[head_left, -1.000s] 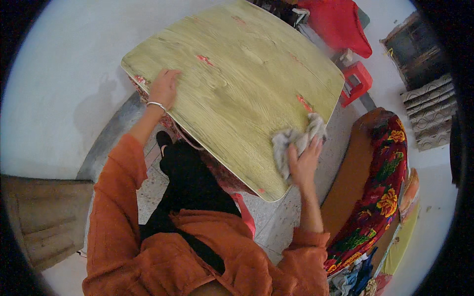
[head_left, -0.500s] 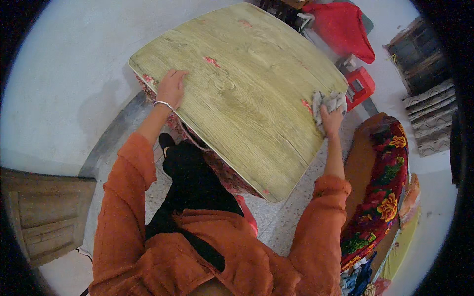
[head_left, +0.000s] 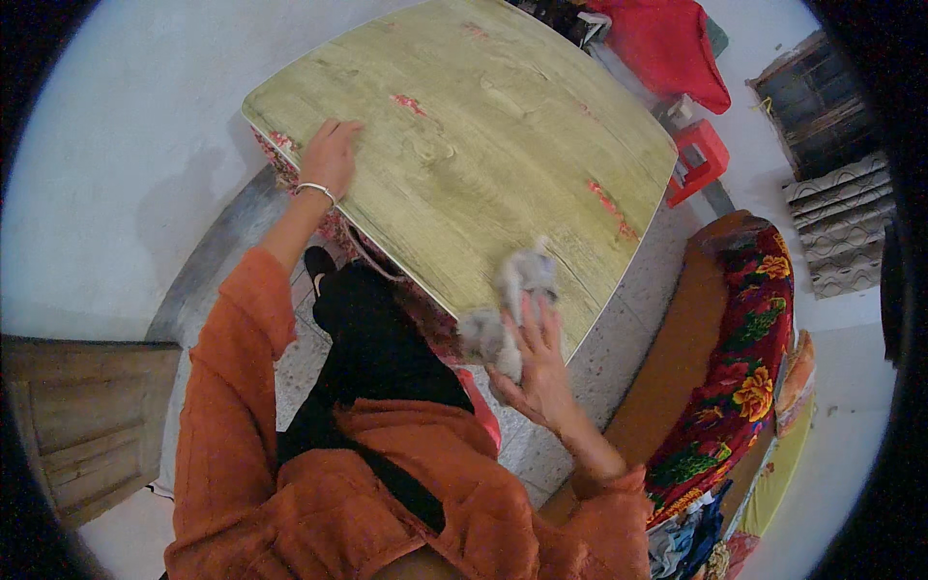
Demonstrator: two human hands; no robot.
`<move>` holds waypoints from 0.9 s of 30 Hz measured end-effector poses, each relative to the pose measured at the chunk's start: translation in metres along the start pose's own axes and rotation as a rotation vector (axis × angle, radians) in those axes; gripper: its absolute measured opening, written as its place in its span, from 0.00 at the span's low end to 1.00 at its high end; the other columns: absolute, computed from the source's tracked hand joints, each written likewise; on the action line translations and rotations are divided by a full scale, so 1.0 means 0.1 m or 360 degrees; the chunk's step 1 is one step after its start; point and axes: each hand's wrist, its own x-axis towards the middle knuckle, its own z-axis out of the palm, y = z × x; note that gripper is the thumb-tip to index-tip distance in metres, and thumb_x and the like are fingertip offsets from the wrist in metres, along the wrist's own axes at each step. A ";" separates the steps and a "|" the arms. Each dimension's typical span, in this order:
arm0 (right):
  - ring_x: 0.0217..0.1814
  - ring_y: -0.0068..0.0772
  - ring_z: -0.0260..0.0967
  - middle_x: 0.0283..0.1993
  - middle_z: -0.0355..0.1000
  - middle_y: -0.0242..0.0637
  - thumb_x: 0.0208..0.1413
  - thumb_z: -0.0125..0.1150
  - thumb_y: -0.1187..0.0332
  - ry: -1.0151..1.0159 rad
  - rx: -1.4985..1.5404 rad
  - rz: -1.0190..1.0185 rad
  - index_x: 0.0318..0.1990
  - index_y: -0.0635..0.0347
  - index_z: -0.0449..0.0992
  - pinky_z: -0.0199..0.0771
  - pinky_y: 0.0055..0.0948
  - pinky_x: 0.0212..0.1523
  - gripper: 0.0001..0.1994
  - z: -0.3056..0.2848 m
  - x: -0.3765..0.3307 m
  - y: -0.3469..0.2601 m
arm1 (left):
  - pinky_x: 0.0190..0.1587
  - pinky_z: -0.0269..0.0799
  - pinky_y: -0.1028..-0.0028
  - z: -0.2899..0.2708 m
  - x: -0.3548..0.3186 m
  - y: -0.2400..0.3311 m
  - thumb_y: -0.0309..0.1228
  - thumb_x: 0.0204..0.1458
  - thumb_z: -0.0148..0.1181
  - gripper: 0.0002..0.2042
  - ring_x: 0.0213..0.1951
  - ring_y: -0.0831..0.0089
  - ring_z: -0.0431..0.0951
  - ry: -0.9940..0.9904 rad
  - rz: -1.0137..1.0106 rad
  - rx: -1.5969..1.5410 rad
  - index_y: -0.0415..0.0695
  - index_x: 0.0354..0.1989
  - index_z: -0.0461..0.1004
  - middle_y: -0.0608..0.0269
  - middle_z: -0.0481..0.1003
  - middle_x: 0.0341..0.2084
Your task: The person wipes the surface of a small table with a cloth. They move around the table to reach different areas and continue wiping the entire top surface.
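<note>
A table with a pale yellow-green wood-grain top (head_left: 454,193) stands before me, with small red flower prints on it. My left hand (head_left: 331,159) rests on its left edge, fingers stretched over the surface and holding nothing. At the near corner, my right hand (head_left: 537,372) holds a crumpled grey-white cloth (head_left: 527,275) down against the tabletop, its fingers extended over it and the thumb apart. Part of the cloth hangs over the near edge. The cloth and fingertips are slightly blurred, and the corner beneath is hidden.
Flowered fabric (head_left: 275,155) hangs below the tabletop. A red plastic stool (head_left: 710,164) stands beyond the right corner. On the right is a long brown seat (head_left: 667,338) with a floral cover (head_left: 744,377). A wooden door (head_left: 87,416) is at the left, and red cloth (head_left: 667,48) lies at the back.
My right hand has dragged the cloth from the tabletop's right corner toward me and leftward to the near corner. My left hand stays on the left edge.
</note>
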 end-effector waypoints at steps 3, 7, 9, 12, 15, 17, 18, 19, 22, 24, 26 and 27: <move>0.72 0.61 0.36 0.70 0.43 0.53 0.44 0.65 0.57 -0.0105 0.0069 -0.0338 0.60 0.65 0.61 0.38 0.59 0.67 0.37 0.08 0.47 -0.03 | 0.41 0.69 0.61 -0.01 0.00 0.02 0.21 0.49 0.49 0.13 0.38 0.53 0.72 -0.0003 0.0007 0.0013 0.47 0.41 0.75 0.52 0.70 0.33; 0.71 0.62 0.38 0.70 0.44 0.53 0.45 0.64 0.56 0.0001 0.0105 -0.0616 0.60 0.66 0.62 0.40 0.57 0.67 0.35 0.34 1.29 -0.15 | 0.40 0.69 0.62 -0.01 0.02 0.01 0.22 0.49 0.49 0.12 0.37 0.53 0.72 -0.0043 -0.0007 -0.0015 0.47 0.41 0.75 0.53 0.69 0.32; 0.71 0.61 0.38 0.69 0.44 0.53 0.47 0.62 0.56 0.0061 0.0093 -0.0672 0.59 0.66 0.62 0.40 0.56 0.68 0.34 0.43 1.56 -0.22 | 0.40 0.69 0.62 -0.01 0.03 -0.02 0.22 0.50 0.50 0.12 0.37 0.53 0.72 -0.0035 0.0016 -0.0013 0.47 0.41 0.75 0.53 0.69 0.32; 0.72 0.60 0.35 0.70 0.43 0.51 0.52 0.58 0.58 0.0061 0.0173 -0.0648 0.61 0.62 0.61 0.40 0.52 0.68 0.31 0.42 1.53 -0.20 | 0.40 0.69 0.62 0.00 0.04 -0.08 0.22 0.51 0.50 0.11 0.37 0.53 0.72 -0.0038 0.0037 0.0019 0.47 0.41 0.75 0.54 0.69 0.33; 0.72 0.60 0.35 0.70 0.43 0.51 0.52 0.59 0.58 -0.0030 0.0183 -0.0488 0.61 0.62 0.61 0.39 0.50 0.69 0.31 0.20 1.09 -0.09 | 0.40 0.69 0.62 0.03 0.04 -0.14 0.21 0.50 0.50 0.12 0.37 0.53 0.72 -0.0068 0.0057 -0.0034 0.47 0.41 0.75 0.54 0.69 0.33; 0.72 0.58 0.35 0.71 0.43 0.48 0.50 0.60 0.55 -0.0044 0.0148 -0.0215 0.62 0.60 0.60 0.41 0.50 0.69 0.33 0.08 0.75 0.03 | 0.41 0.69 0.62 0.04 0.00 -0.15 0.21 0.49 0.50 0.13 0.38 0.53 0.72 -0.0082 0.0051 -0.0039 0.47 0.42 0.74 0.54 0.70 0.34; 0.72 0.58 0.35 0.71 0.43 0.47 0.50 0.61 0.55 0.0009 0.0139 -0.0055 0.63 0.60 0.59 0.41 0.50 0.69 0.34 0.02 0.59 0.15 | 0.41 0.69 0.62 0.04 0.01 -0.10 0.20 0.49 0.50 0.13 0.38 0.53 0.72 -0.0078 0.0051 -0.0037 0.47 0.42 0.74 0.53 0.70 0.34; 0.72 0.59 0.35 0.71 0.43 0.47 0.50 0.61 0.55 0.0064 0.0148 0.0094 0.63 0.59 0.58 0.41 0.50 0.69 0.35 -0.04 0.49 0.27 | 0.41 0.70 0.62 0.01 0.00 -0.07 0.20 0.48 0.50 0.14 0.38 0.53 0.73 -0.0076 0.0050 -0.0016 0.47 0.42 0.74 0.53 0.70 0.34; 0.71 0.62 0.37 0.70 0.43 0.54 0.52 0.58 0.54 0.0448 0.0121 0.0457 0.65 0.56 0.54 0.40 0.52 0.69 0.35 -0.17 0.53 0.79 | 0.42 0.70 0.62 -0.05 -0.01 -0.01 0.19 0.47 0.50 0.14 0.39 0.53 0.73 -0.0073 0.0007 0.0053 0.47 0.42 0.74 0.53 0.70 0.35; 0.70 0.65 0.39 0.69 0.43 0.58 0.54 0.54 0.52 0.0633 -0.0123 0.0631 0.65 0.56 0.55 0.39 0.53 0.68 0.33 -0.09 0.71 1.50 | 0.42 0.70 0.62 0.00 -0.02 0.04 0.19 0.47 0.49 0.14 0.40 0.53 0.72 -0.0067 -0.0028 0.0018 0.47 0.42 0.74 0.52 0.70 0.35; 0.70 0.66 0.39 0.69 0.44 0.59 0.55 0.51 0.48 0.0561 -0.0290 0.0722 0.62 0.61 0.60 0.38 0.52 0.68 0.32 -0.17 1.18 1.81 | 0.42 0.70 0.62 -0.03 -0.01 -0.01 0.19 0.47 0.49 0.15 0.40 0.53 0.72 -0.0049 -0.0032 0.0037 0.47 0.42 0.74 0.52 0.70 0.35; 0.69 0.67 0.39 0.69 0.44 0.59 0.55 0.50 0.47 0.0427 -0.0369 0.0739 0.60 0.64 0.62 0.37 0.52 0.68 0.33 -0.25 1.43 1.84 | 0.43 0.70 0.61 -0.05 -0.01 -0.05 0.19 0.47 0.49 0.15 0.40 0.53 0.72 -0.0037 -0.0017 0.0056 0.47 0.42 0.74 0.52 0.70 0.35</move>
